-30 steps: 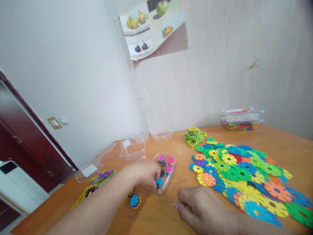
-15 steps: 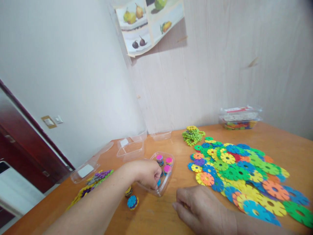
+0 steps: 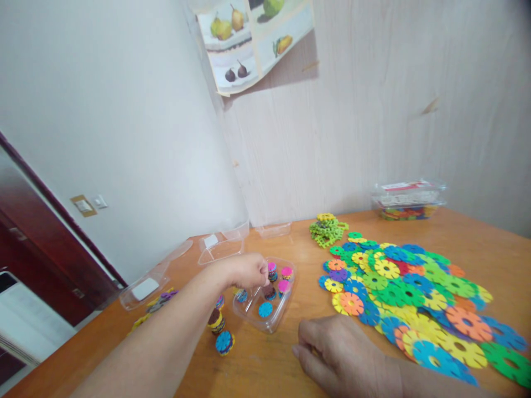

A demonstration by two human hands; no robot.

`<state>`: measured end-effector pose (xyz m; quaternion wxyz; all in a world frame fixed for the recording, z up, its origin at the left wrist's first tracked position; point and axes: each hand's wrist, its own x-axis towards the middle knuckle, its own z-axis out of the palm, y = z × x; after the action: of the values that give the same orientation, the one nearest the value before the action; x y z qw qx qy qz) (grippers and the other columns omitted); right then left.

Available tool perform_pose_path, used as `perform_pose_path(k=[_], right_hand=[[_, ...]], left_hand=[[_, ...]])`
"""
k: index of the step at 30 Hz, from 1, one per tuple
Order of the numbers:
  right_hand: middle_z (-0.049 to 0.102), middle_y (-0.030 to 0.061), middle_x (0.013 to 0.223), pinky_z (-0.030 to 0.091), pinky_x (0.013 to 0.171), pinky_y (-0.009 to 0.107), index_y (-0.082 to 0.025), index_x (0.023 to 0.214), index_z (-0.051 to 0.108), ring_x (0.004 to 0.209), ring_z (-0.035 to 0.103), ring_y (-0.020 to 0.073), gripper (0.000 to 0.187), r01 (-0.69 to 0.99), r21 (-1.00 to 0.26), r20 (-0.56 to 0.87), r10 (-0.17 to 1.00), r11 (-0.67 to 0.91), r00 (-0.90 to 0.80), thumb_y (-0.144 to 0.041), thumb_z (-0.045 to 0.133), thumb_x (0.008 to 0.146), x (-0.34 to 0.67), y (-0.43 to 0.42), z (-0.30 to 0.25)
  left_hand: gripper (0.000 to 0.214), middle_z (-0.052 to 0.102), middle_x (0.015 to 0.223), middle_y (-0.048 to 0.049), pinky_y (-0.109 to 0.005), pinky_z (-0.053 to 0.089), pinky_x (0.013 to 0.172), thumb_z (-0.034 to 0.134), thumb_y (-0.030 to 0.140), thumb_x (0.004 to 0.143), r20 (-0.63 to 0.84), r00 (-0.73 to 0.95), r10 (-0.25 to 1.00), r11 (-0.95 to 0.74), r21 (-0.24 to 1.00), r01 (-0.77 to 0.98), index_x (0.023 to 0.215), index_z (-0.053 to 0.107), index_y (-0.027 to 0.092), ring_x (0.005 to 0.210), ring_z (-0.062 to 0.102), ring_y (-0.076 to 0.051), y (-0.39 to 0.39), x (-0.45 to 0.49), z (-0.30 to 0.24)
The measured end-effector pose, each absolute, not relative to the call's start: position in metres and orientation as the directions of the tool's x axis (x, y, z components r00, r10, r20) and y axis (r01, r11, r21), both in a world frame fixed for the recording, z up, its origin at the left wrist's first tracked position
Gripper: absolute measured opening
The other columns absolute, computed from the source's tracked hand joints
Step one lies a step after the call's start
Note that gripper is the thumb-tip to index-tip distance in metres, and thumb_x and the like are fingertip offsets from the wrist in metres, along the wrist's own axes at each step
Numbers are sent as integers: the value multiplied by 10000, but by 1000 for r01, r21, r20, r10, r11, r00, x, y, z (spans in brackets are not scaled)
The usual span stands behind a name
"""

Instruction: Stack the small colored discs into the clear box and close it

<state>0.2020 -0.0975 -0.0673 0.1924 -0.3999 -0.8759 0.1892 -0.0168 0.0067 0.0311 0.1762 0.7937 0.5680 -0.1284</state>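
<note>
Several small disc stacks point(image 3: 284, 285), topped pink and blue, stand in a shallow clear tray point(image 3: 270, 328) on the wooden table point(image 3: 269, 365), just ahead of the person. One flat blue disc point(image 3: 265, 309) lies on the tray floor.

Left hand point(image 3: 249, 271) is over the tray's 10 o'clock corner, knuckles up, fingertips drawn together beside a pink-topped stack point(image 3: 272, 268). Cannot tell whether they pinch a piece or only touch it. Right hand point(image 3: 342, 354) is at the tray's 4 o'clock, resting palm down on the table with fingers curled under. Whether anything lies beneath them is hidden.

Outside the tray at its 8 o'clock are a dark stack point(image 3: 215, 319) and a blue-topped stack point(image 3: 224, 342), close together and apart from the rim. At 3 o'clock is a broad flat spread of large bright discs point(image 3: 415, 293), overlapping. At 1 o'clock is a green cluster point(image 3: 326, 230) of joined pieces. Farther off at 2 o'clock, against the wall, is a closed clear box point(image 3: 409, 199) with coloured pieces inside. At 11 o'clock is an empty clear tub point(image 3: 219, 247). At 9 o'clock are a clear lid point(image 3: 144, 288) and purple-yellow pieces point(image 3: 160, 301), partly behind the forearm. A fruit poster point(image 3: 253, 38) hangs on the wall at 12 o'clock.
</note>
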Motion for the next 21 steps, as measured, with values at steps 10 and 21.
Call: perform_pose_path(k=[10,21], right_hand=[[699,-26,717,271,508,238,-227,708,543,599,597,122,193,629,-486,189,776,607,-602,-338,501,859,202,-97,-67],[702,-26,728,270,514,234,-221,704,540,608,601,118,196,625,-479,191,768,616,-611,-330,498,862,202,-97,-67]], left_hand=[[98,431,488,43,-231,250,458,530,262,665,-421,281,862,-288,47,956,614,573,189,442,355,-95,11,-8,20],[144,561,559,-3,-255,401,616,523,227,734,-261,214,941,-279,-242,929,665,646,198,530,471,-123,-7,10,34]])
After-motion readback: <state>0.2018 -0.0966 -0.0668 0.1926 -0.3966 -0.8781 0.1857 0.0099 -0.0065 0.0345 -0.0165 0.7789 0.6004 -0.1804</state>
